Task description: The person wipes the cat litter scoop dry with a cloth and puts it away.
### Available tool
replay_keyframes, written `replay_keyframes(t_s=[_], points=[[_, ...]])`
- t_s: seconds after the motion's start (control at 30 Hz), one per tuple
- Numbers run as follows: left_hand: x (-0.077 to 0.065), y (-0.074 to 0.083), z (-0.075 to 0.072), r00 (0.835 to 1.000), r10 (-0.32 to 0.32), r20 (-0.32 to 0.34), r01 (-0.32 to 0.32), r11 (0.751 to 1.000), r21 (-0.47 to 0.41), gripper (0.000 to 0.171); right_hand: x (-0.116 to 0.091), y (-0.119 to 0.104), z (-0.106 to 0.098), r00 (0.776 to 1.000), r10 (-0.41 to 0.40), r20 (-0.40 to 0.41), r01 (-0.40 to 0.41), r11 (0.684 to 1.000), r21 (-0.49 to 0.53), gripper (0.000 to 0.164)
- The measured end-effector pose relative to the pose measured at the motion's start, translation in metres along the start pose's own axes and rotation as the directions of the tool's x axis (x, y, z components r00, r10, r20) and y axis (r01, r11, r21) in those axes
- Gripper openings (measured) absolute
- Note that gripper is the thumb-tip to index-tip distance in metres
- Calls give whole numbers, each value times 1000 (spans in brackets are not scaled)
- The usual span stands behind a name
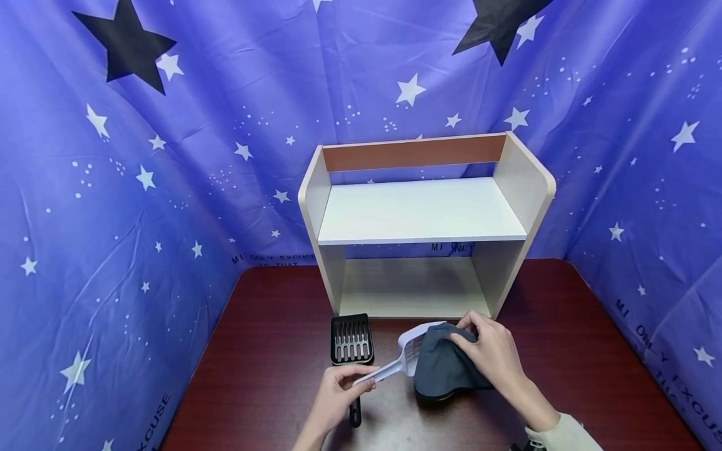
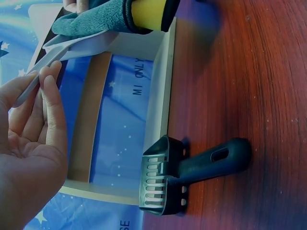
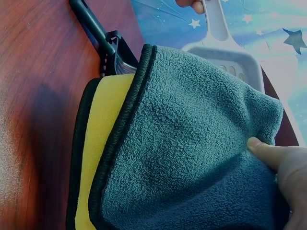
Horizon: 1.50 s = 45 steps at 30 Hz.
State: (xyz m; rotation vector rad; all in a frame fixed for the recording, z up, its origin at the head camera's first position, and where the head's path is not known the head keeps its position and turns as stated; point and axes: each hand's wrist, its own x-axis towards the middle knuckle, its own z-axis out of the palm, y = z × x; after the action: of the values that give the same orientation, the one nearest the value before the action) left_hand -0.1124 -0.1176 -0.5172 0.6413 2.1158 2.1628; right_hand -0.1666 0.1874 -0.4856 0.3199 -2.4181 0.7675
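One white scoop (image 1: 405, 361), slotted pan, slim handle: held above the table (image 1: 242, 376), in front of the shelf (image 1: 423, 210), between the table's left and right edges. We judge it light, stiff and rather smooth, probably plastic, the thin bars its weakest part. Best taken by the handle, where the left hand (image 1: 333, 399) pinches it between thumb and fingertips.

One cloth (image 1: 445, 362), grey plush on one face, yellow on the other, dark bound edge: over part of the scoop's pan, apparently touching. We expect it light, soft, limp and unbreakable; best taken by a gathered fold. The right hand (image 1: 496, 351) pinches it, thumb on the grey face; we cannot see all its fingers.

One black scoop (image 1: 352, 341): on the table near the shelf's front left corner, handle pointing away from the shelf, clear of both hands.
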Motion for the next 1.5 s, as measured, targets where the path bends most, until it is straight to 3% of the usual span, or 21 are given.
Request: replay_keyframes(t_s=[0.23, 0.5, 0.83, 1.33, 1.5], points=[[-2, 0, -3, 1000, -21, -2, 21, 1000, -7, 28, 0, 4, -1, 1000, -19, -16, 19, 1000, 3, 33], [-6, -3, -8, 1000, 1, -13, -1, 1000, -14, 27, 0, 8, -4, 1000, 4, -9, -4, 1000, -6, 32], [-5, -2, -6, 996, -85, -40, 83, 996, -44, 32, 0, 12, -7, 998, -57, -30, 57, 998, 27, 36], [2, -7, -1, 992, -77, -97, 70, 995, -77, 29, -1, 10, -5, 981, -188, -41, 190, 980, 53, 38], [4, -11, -1, 995, -25, -94, 16, 995, -94, 22, -1, 8, -3, 976, -214, -43, 215, 976, 43, 37]])
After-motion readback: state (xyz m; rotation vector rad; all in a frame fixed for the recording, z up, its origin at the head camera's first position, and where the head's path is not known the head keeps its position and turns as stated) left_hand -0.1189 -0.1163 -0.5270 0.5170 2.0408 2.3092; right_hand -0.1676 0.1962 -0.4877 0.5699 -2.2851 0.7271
